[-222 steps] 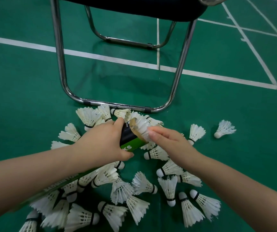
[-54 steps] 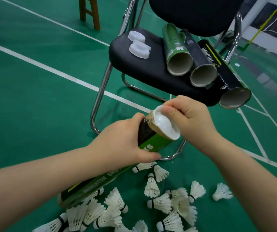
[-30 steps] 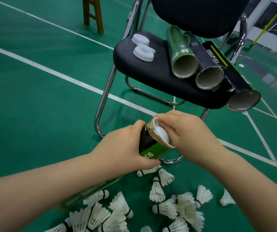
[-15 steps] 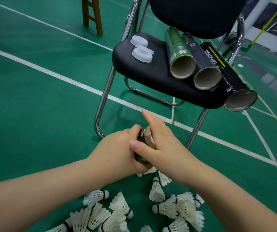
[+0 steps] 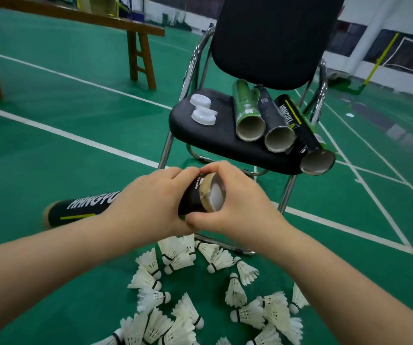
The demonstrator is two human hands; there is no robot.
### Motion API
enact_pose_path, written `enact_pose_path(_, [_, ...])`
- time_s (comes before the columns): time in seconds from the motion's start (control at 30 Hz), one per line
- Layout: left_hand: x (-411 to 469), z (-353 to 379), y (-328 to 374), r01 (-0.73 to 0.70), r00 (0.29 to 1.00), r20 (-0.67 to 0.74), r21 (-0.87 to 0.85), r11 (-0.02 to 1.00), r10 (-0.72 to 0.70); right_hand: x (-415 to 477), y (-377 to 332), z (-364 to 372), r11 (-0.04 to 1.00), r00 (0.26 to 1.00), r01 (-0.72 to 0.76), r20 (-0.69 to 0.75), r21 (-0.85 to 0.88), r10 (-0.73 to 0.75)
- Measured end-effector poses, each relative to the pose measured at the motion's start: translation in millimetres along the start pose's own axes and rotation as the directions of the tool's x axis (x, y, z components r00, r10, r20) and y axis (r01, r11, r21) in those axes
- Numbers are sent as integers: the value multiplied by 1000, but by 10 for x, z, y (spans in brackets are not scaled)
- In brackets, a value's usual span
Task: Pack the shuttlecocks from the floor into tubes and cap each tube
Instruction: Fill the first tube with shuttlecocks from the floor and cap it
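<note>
Centre frame: left hand (image 5: 150,202) wraps the black tube (image 5: 83,209) just behind its mouth, right hand (image 5: 238,207) curls fingers and thumb round the rim where the white cap (image 5: 217,195) sits, tube held roughly level above the shuttlecocks (image 5: 175,255) scattered across the lower frame. I judge the cap may sit cocked in the cardboard mouth; uneven thumb pressure could pop it out or crush the rim. If the grip slips, the tube could drop onto the feathers below and bend them, and I cannot tell whether the far end at left is closed.
</note>
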State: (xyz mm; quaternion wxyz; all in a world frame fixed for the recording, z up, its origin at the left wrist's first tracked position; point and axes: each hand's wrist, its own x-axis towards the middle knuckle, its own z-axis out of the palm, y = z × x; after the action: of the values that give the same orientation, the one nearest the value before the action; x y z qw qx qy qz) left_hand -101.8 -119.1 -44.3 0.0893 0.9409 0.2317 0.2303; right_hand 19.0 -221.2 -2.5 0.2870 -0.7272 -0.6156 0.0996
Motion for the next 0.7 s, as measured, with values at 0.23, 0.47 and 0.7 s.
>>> enact_pose_path(0.23, [403,-630,139,-244,941,-181,220,945,285,25,-248,-394,990,940,143,-310,-12,-140])
enact_pose_path(0.47, [1093,-862,206,-372,855,-223,364,854,468,347,-121,-652,981,820,179,-539,-74,-191])
enact_pose_path(0.7, [1839,-385,121,-254,873,-358,243,936,330,936,459,-619,951,595,82,-751,-299,-288])
